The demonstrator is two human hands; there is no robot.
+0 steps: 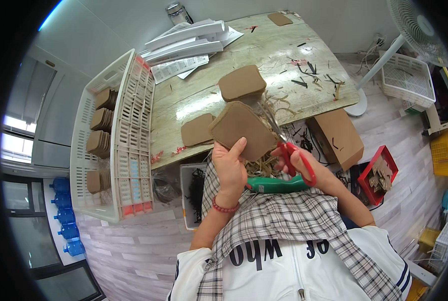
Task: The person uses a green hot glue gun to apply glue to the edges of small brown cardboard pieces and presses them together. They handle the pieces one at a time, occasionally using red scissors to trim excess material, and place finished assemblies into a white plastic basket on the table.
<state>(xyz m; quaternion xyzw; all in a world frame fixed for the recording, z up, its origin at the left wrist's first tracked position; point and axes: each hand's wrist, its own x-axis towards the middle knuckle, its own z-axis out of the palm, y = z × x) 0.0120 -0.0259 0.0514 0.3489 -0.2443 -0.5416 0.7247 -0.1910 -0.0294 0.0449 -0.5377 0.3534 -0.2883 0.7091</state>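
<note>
A brown cardboard piece (240,129) is pinched upright in the left hand (230,168), thumb on its near face. The right hand (299,163) grips red-handled scissors (284,143), blades at the piece's right edge. Just beyond, a stack of cut pieces (242,83) sits on the table (284,45); a white crate (128,165) stands left.

The left hand (230,168) covers the lower edge of a brown cardboard piece (241,129), and its fingers are out of sight behind the card. The right hand (299,163) fills the red scissor handles (298,155), so part of the grip is hidden. The scissor blades are thin and blurred against pale trimmings. A green-handled tool (276,184) lies partly under the wrists. The white fan (414,27) is cut off at the upper right edge. Print on the papers (184,50) is too small to tell.
</note>
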